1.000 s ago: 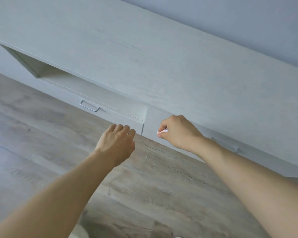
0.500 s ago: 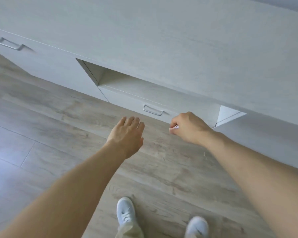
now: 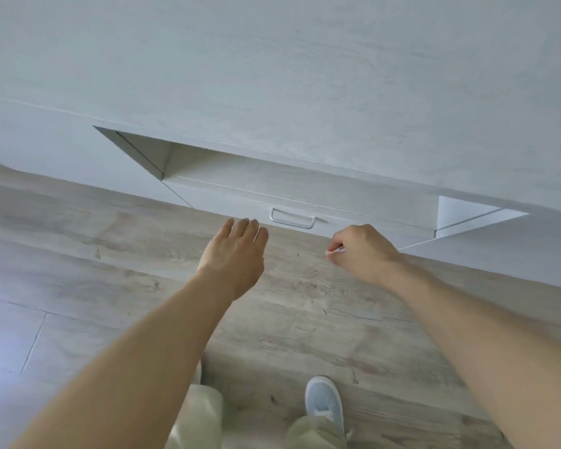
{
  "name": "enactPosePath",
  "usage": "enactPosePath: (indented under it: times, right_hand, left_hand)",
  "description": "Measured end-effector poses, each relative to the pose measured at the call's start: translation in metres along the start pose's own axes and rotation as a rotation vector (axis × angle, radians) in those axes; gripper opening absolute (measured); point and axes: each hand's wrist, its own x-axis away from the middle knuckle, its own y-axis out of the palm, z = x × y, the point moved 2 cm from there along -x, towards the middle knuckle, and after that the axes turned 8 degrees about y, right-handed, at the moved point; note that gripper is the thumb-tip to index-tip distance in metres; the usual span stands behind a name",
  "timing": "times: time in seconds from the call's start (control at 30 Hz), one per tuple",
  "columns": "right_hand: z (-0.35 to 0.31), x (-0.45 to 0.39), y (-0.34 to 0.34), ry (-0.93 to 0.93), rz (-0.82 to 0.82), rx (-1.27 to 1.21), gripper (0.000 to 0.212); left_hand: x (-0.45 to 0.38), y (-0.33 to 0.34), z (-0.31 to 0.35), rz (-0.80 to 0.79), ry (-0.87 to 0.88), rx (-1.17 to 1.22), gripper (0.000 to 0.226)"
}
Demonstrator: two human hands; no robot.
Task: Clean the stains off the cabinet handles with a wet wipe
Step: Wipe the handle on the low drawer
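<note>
A low pale cabinet [image 3: 305, 92] fills the upper part of the view. Its middle drawer carries a silver metal handle [image 3: 292, 218] below an open shelf niche [image 3: 240, 170]. My right hand [image 3: 360, 251] hovers just right of and below the handle, fingers curled round a small white wet wipe [image 3: 335, 252] of which only a sliver shows. My left hand [image 3: 235, 257] floats just left of and below the handle with its fingers straight and together, holding nothing. Neither hand touches the handle.
Grey wood-look floor [image 3: 110, 270] runs in front of the cabinet. My feet in pale shoes [image 3: 324, 403] and light trouser legs stand at the bottom. A closed cabinet front [image 3: 46, 150] lies to the left and another to the right.
The view has swung left along the cabinet, bringing the middle drawer handle to the centre. Both hands now sit on either side of it, closer than before. The wipe stays in my right hand.
</note>
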Motion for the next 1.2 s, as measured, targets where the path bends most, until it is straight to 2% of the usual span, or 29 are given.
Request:
enactPosePath:
  times: [0.07,0.3,0.4,0.53,0.67,0.8,0.9,1.07,1.2]
  right_hand:
    - [-0.01,-0.012,0.006,-0.01,0.032,-0.025,0.015]
    - [-0.021,-0.081,0.059,-0.059,0.274,-0.08,0.018]
    - [-0.022,-0.105,0.082,-0.194,0.404,-0.11,0.019]
    - [-0.023,-0.127,0.1,-0.425,0.671,-0.151,0.014]
    - [-0.02,-0.14,0.108,-0.615,0.997,-0.119,0.019]
    - [-0.015,-0.148,0.11,-0.67,1.19,-0.15,0.014]
    - [-0.012,-0.146,0.116,-0.691,1.233,-0.114,0.014]
    - [-0.002,-0.135,0.117,-0.642,1.216,-0.123,0.014]
    - [0.02,-0.13,0.116,-0.594,1.216,-0.093,0.012]
  left_hand:
    - [-0.011,0.011,-0.014,-0.005,0.035,-0.036,0.054]
    - [-0.076,0.097,-0.047,0.186,0.055,-0.123,0.061]
    - [-0.1,0.149,-0.063,0.462,0.098,-0.243,0.069]
    - [-0.132,0.202,-0.079,0.794,0.137,-0.332,0.083]
    - [-0.164,0.225,-0.087,1.017,0.104,-0.435,0.086]
    - [-0.188,0.231,-0.094,1.175,0.088,-0.514,0.087]
    - [-0.194,0.227,-0.104,1.262,0.095,-0.635,0.082]
    - [-0.186,0.229,-0.103,1.274,0.078,-0.607,0.076]
    - [-0.197,0.231,-0.096,1.281,0.067,-0.677,0.081]
